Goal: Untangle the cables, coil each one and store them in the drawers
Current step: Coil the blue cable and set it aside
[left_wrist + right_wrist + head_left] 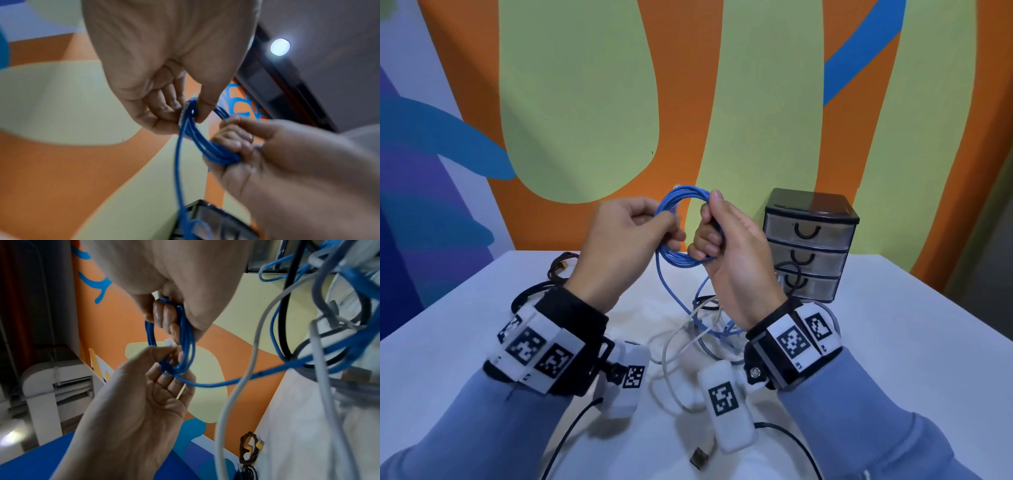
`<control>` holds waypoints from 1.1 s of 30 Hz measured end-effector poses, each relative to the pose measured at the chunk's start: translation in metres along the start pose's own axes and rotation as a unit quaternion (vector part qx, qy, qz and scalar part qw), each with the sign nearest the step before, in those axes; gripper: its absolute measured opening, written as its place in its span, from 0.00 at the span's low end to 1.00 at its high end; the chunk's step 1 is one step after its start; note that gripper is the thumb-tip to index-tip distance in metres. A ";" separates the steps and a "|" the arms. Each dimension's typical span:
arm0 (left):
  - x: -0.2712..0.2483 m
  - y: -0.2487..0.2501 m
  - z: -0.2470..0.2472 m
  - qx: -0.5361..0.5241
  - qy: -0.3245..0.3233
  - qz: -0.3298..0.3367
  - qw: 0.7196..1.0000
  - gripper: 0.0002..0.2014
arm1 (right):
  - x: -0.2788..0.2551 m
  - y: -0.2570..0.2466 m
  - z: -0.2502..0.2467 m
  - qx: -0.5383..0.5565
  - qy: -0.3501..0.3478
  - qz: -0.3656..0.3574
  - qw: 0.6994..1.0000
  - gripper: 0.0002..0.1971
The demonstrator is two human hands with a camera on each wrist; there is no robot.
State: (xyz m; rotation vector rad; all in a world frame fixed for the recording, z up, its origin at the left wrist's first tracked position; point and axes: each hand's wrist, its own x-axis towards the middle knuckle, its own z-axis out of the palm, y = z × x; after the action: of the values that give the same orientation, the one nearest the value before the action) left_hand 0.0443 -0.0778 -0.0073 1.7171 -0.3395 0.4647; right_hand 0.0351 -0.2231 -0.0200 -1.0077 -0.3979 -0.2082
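Observation:
A blue cable (688, 190) is wound into a small coil held above the table. My right hand (722, 236) grips the coil's right side, fingers curled through the loops (185, 337). On the left side my left hand (654, 229) pinches a strand (190, 112) between thumb and fingers. The blue cable's free tail (661, 284) hangs down into a tangle of white, grey and black cables (688, 339) on the white table (893, 342). A small black three-drawer unit (808, 240) stands at the back right with its drawers closed.
A dark cable with a yellow plug (560, 269) lies at the table's back left. Near the front edge a USB plug (700, 457) rests on the table. A thin black cable (571, 431) runs along the front. The painted wall is close behind the table.

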 end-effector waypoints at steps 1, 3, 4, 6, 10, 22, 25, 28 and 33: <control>-0.001 0.004 -0.001 -0.048 -0.034 -0.013 0.998 0.04 | 0.001 -0.001 -0.001 0.013 0.005 0.009 1.000 0.17; -0.003 0.010 -0.003 -0.140 -0.108 -0.052 0.983 0.06 | 0.002 -0.004 -0.003 0.039 0.015 0.029 0.999 0.17; -0.003 0.011 -0.005 -0.167 -0.130 -0.066 0.975 0.10 | 0.003 -0.004 -0.004 0.049 0.017 0.039 0.998 0.17; 0.001 0.007 -0.009 -0.117 -0.129 -0.046 0.984 0.12 | 0.004 -0.005 -0.008 0.047 0.010 0.059 0.997 0.17; 0.010 0.000 -0.018 0.051 -0.070 0.029 0.996 0.13 | 0.003 -0.004 -0.011 -0.079 0.003 0.081 0.994 0.18; 0.028 -0.011 -0.043 -0.137 0.228 0.022 0.964 0.12 | -0.008 0.011 -0.005 -0.278 -0.108 0.156 0.942 0.19; 0.026 -0.011 -0.033 -0.191 0.157 -0.023 0.969 0.11 | -0.004 0.011 -0.005 -0.164 -0.048 0.170 0.971 0.19; 0.018 -0.011 -0.016 -0.195 0.056 -0.058 0.977 0.10 | 0.005 0.007 -0.016 -0.055 0.042 0.123 0.990 0.11; 0.008 -0.009 -0.004 -0.179 -0.059 -0.058 0.980 0.08 | 0.016 0.007 -0.035 -0.024 0.123 0.059 0.990 0.14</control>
State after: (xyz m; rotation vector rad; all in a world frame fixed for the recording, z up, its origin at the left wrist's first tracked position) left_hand 0.0553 -0.0715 -0.0107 1.4062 -0.3808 0.2005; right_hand 0.0598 -0.2490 -0.0357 -1.0357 -0.1085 -0.2325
